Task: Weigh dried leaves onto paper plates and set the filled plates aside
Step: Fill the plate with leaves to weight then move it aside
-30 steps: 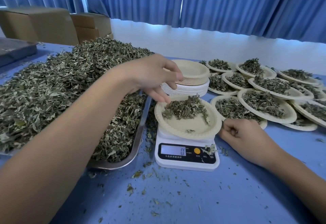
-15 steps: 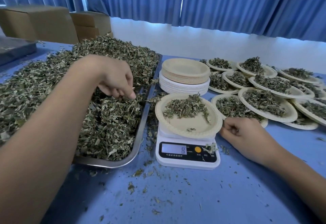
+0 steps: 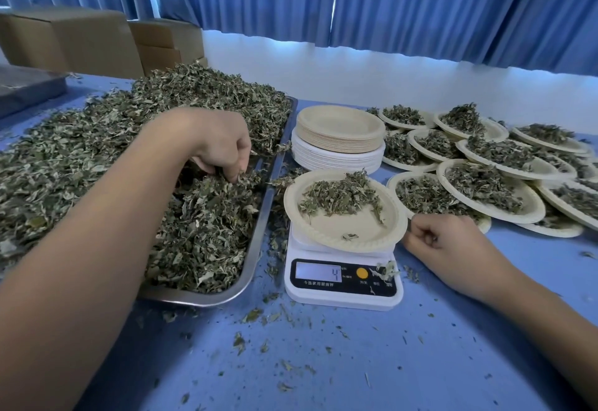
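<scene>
A paper plate (image 3: 349, 232) with a small heap of dried leaves (image 3: 339, 195) sits on a white digital scale (image 3: 344, 281) whose display reads 4. A metal tray (image 3: 255, 248) heaped with dried leaves (image 3: 97, 164) lies to the left. My left hand (image 3: 220, 145) reaches down into the tray, its curled fingers pinching leaves. My right hand (image 3: 453, 248) rests on the table at the plate's right rim, fingers curled; whether it grips the rim cannot be told.
A stack of empty paper plates (image 3: 339, 138) stands behind the scale. Several filled plates (image 3: 492, 190) overlap at the right. Cardboard boxes (image 3: 74, 41) stand at the back left. Leaf crumbs litter the blue table (image 3: 323, 362). Blue curtains hang behind.
My left hand moved from above the weighing plate leftward into the tray and now pinches leaves. The scale reading changed. My right hand stayed at the plate's rim.
</scene>
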A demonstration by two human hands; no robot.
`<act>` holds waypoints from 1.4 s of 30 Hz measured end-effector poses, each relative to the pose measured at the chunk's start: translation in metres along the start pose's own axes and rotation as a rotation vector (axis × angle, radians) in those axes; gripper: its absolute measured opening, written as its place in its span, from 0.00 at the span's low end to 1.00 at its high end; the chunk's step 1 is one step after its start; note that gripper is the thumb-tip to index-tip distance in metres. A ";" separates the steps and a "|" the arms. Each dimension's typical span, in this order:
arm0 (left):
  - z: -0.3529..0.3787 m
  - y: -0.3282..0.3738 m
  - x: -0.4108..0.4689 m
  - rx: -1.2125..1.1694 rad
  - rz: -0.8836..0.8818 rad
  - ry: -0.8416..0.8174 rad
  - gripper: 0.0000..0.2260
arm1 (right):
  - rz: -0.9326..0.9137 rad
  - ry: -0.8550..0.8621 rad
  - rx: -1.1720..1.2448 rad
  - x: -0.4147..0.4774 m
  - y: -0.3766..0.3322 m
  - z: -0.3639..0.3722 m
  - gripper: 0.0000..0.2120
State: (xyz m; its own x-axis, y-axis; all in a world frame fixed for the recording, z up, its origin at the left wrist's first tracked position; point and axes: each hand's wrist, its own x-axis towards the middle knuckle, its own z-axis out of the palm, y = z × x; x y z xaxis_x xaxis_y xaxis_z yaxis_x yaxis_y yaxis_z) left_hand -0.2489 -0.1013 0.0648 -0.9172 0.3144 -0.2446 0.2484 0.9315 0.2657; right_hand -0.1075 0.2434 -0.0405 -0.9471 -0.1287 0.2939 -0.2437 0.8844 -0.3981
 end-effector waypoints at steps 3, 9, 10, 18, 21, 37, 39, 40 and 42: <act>-0.010 0.010 -0.011 -0.049 0.109 0.107 0.05 | 0.008 -0.005 0.005 0.000 -0.002 -0.001 0.21; 0.000 0.053 -0.031 -0.352 0.511 0.169 0.05 | 0.008 -0.004 0.013 0.000 -0.003 -0.001 0.21; 0.005 0.062 -0.031 -0.386 0.550 0.157 0.05 | 0.007 -0.003 0.012 0.000 -0.003 -0.001 0.21; 0.019 0.071 -0.021 -0.325 0.556 0.124 0.07 | -0.010 0.005 0.016 0.000 -0.003 -0.001 0.20; 0.009 0.053 -0.018 -0.181 0.419 0.142 0.08 | -0.005 0.004 0.015 0.000 -0.003 -0.001 0.20; 0.016 -0.014 0.007 -0.033 -0.145 -0.243 0.13 | 0.010 -0.002 0.006 0.001 0.001 0.000 0.20; 0.013 -0.013 0.010 -0.117 -0.088 -0.207 0.14 | 0.012 -0.003 0.004 0.000 0.001 0.000 0.20; 0.013 -0.011 0.010 -0.150 -0.045 -0.178 0.14 | 0.012 -0.003 0.005 0.000 0.001 0.000 0.20; 0.013 -0.005 0.011 -0.211 0.039 -0.102 0.14 | 0.011 0.003 0.006 0.000 0.002 0.001 0.21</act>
State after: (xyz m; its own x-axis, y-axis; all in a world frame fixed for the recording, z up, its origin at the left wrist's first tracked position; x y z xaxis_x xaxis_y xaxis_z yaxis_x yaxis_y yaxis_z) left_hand -0.2559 -0.1002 0.0492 -0.8693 0.3759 -0.3210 0.2021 0.8629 0.4631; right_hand -0.1085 0.2448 -0.0420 -0.9492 -0.1180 0.2918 -0.2348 0.8828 -0.4067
